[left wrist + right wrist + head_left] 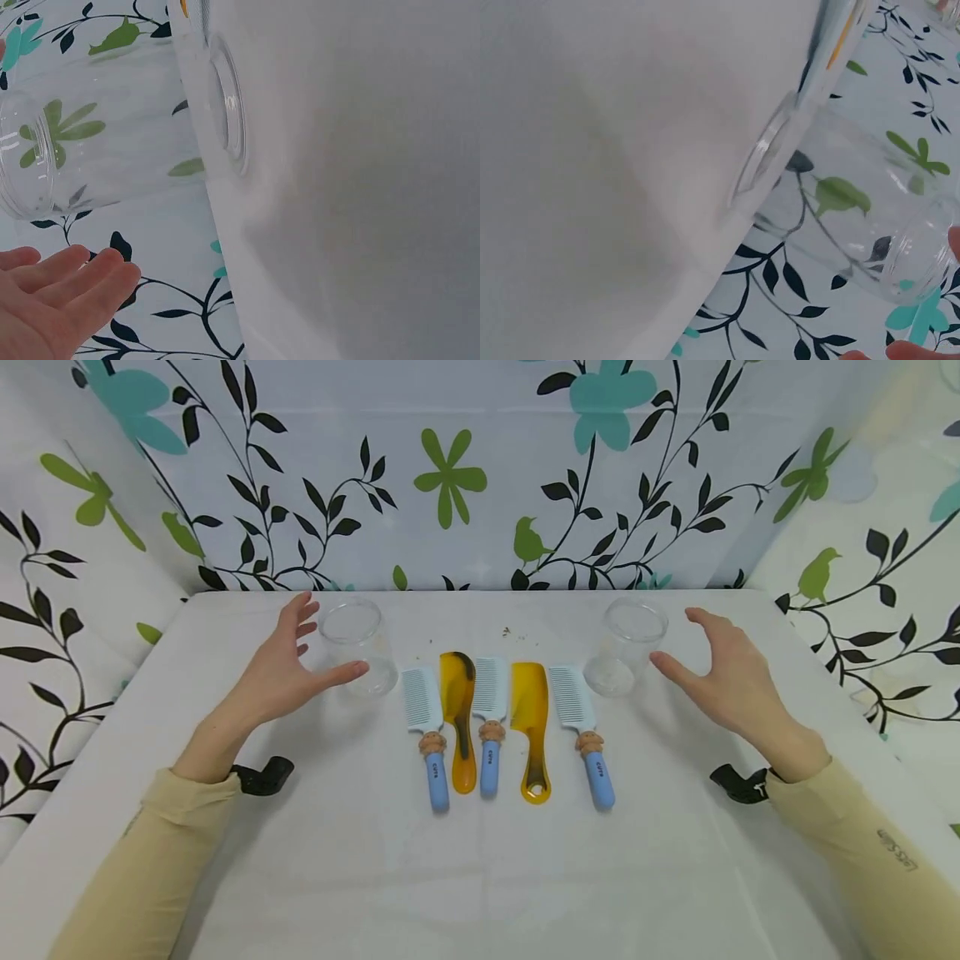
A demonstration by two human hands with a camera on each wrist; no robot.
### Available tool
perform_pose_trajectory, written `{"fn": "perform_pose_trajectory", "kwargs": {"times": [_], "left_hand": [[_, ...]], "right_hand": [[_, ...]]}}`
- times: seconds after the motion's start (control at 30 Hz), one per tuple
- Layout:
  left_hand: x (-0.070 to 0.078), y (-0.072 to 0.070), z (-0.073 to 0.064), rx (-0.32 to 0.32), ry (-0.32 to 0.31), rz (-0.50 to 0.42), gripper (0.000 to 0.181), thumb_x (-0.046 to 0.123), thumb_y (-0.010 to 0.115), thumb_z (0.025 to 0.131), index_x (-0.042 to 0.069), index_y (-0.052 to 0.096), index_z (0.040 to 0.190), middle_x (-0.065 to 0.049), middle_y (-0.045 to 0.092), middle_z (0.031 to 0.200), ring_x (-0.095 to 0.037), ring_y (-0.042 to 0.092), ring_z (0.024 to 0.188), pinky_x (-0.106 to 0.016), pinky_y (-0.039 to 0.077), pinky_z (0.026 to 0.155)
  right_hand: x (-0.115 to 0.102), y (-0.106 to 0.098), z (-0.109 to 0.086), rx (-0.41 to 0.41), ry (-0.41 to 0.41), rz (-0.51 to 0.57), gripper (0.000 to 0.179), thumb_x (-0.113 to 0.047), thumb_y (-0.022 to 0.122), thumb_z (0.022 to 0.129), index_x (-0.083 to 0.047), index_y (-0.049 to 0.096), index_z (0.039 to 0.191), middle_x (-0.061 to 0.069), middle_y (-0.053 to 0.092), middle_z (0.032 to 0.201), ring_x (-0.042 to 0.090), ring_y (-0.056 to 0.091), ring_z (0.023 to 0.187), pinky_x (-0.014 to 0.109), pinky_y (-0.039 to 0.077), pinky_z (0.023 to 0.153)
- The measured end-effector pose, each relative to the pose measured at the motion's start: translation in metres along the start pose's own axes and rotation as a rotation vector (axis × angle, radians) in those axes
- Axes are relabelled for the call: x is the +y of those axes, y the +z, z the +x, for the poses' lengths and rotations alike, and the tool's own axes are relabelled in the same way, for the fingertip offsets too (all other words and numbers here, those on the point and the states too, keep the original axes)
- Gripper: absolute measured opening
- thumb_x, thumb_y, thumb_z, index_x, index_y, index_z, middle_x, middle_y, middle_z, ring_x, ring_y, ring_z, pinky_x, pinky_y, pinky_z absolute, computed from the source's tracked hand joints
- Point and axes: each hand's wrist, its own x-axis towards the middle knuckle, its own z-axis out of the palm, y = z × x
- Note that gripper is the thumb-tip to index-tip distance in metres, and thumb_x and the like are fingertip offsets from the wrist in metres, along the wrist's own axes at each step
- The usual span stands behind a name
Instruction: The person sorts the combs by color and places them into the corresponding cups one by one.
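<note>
Two clear empty jars stand upright on the white table: a left jar [362, 647] and a right jar [624, 647]. Beside the left jar is my left hand [281, 664], fingers spread, its thumb overlapping the jar in the head view. My right hand [723, 672] is held at the right jar's outer side, thumb and fingers apart; whether the thumb touches it I cannot tell. In the left wrist view, a gap separates the fingers [82, 289] from the jar [112, 135]. The right wrist view shows the other jar [840, 202] with fingertips [911, 351] near its rim.
Between the jars lie three light-blue combs [425, 702] with blue handles and brown figures, alternating with two amber combs [531, 702]. Small specks [506, 632] lie behind them. Patterned cloth [465, 552] rises behind and at both sides of the table [480, 877].
</note>
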Motion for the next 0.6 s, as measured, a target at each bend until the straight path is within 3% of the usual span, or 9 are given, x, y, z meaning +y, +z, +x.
{"fn": "perform_pose_trajectory", "kwargs": {"times": [0.07, 0.13, 0.2, 0.27, 0.43, 0.6], "left_hand": [[0.001, 0.003, 0.0, 0.013, 0.003, -0.055, 0.117, 0.048, 0.078, 0.083, 0.02, -0.004, 0.161, -0.014, 0.016, 0.166, -0.041, 0.029, 0.147, -0.064, 0.032, 0.114], [0.002, 0.006, 0.0, 0.021, 0.002, -0.096, 0.114, 0.044, 0.079, 0.083, 0.018, -0.001, 0.161, -0.015, 0.018, 0.165, -0.041, 0.03, 0.146, -0.06, 0.032, 0.116], [0.003, 0.009, 0.002, 0.026, 0.001, -0.13, 0.112, 0.041, 0.08, 0.084, 0.015, 0.002, 0.16, -0.017, 0.02, 0.164, -0.041, 0.03, 0.146, -0.058, 0.032, 0.117], [0.002, 0.013, 0.002, 0.034, 0.003, -0.151, 0.11, 0.039, 0.08, 0.084, 0.012, 0.005, 0.16, -0.018, 0.021, 0.163, -0.041, 0.029, 0.147, -0.056, 0.031, 0.118], [0.0, 0.022, 0.003, 0.086, 0.025, -0.188, 0.104, 0.033, 0.081, 0.084, 0.008, 0.011, 0.158, -0.019, 0.026, 0.161, -0.04, 0.031, 0.146, -0.052, 0.03, 0.12], [0.0, 0.026, 0.004, 0.125, 0.037, -0.224, 0.1, 0.032, 0.081, 0.085, 0.008, 0.016, 0.156, -0.02, 0.033, 0.157, -0.038, 0.033, 0.145, -0.05, 0.03, 0.121]], "right_hand": [[-0.007, 0.002, -0.003, 0.086, -0.004, 0.041, 0.066, -0.043, 0.064, 0.094, -0.001, 0.046, 0.142, 0.024, 0.052, 0.138, 0.042, 0.048, 0.126, 0.055, 0.043, 0.102], [-0.013, 0.003, -0.007, 0.172, -0.02, 0.074, 0.052, -0.036, 0.066, 0.093, 0.0, 0.056, 0.13, 0.02, 0.06, 0.124, 0.036, 0.056, 0.111, 0.036, 0.048, 0.092], [-0.017, 0.005, -0.01, 0.226, -0.03, 0.101, 0.041, -0.032, 0.067, 0.093, -0.001, 0.061, 0.118, 0.016, 0.065, 0.109, 0.03, 0.059, 0.096, 0.02, 0.044, 0.08], [-0.021, 0.007, -0.012, 0.245, -0.041, 0.108, 0.032, -0.029, 0.067, 0.092, -0.003, 0.065, 0.109, 0.013, 0.067, 0.096, 0.023, 0.058, 0.084, 0.012, 0.039, 0.07], [-0.032, 0.013, -0.017, 0.158, -0.072, 0.103, 0.021, -0.026, 0.065, 0.094, -0.005, 0.067, 0.098, 0.009, 0.068, 0.081, 0.014, 0.056, 0.071, 0.012, 0.042, 0.06], [-0.045, 0.018, -0.02, 0.044, -0.102, 0.083, 0.021, -0.025, 0.066, 0.094, -0.005, 0.069, 0.097, 0.009, 0.071, 0.083, 0.02, 0.063, 0.072, 0.021, 0.047, 0.057]]}}
